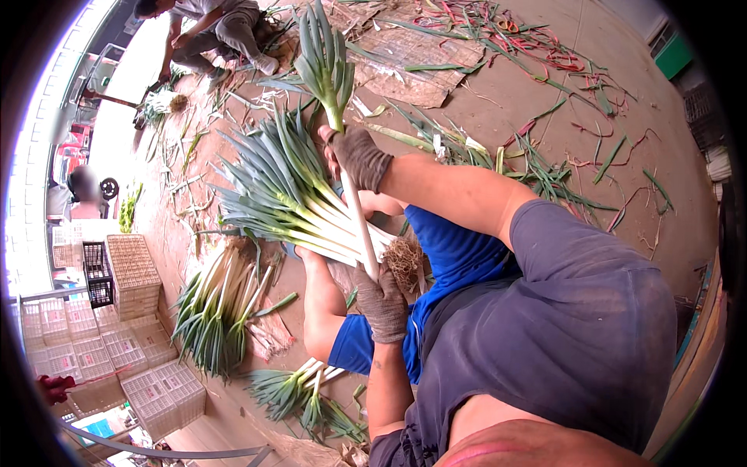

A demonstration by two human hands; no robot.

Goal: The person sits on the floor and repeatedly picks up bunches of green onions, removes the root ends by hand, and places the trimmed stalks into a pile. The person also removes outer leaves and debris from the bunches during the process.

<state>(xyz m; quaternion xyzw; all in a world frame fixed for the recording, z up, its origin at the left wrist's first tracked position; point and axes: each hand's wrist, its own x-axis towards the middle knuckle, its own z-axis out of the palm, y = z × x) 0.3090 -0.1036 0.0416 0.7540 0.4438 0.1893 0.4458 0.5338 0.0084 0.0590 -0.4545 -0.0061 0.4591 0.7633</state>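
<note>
A single leek (359, 219) with a long white shank is held upright in the picture between my two gloved hands. My right hand (359, 153) grips it just below its fan of green leaves, bare fingertips showing past the brown knit glove. Lower down, my left hand (382, 303) closes around the root end, which its fingers hide. Behind this leek, a large heap of leeks (280, 198) lies across my lower legs. Its root tuft (404, 258) rests close to my left hand.
A second leek pile (222, 315) and a smaller one (297, 391) lie on the floor. Stacked plastic crates (134, 268) stand at left. Another person (216, 35) crouches at top left. Leaf scraps, red ties (560, 55), orange-handled scissors (508, 26) and a flattened sheet (414, 64) lie beyond.
</note>
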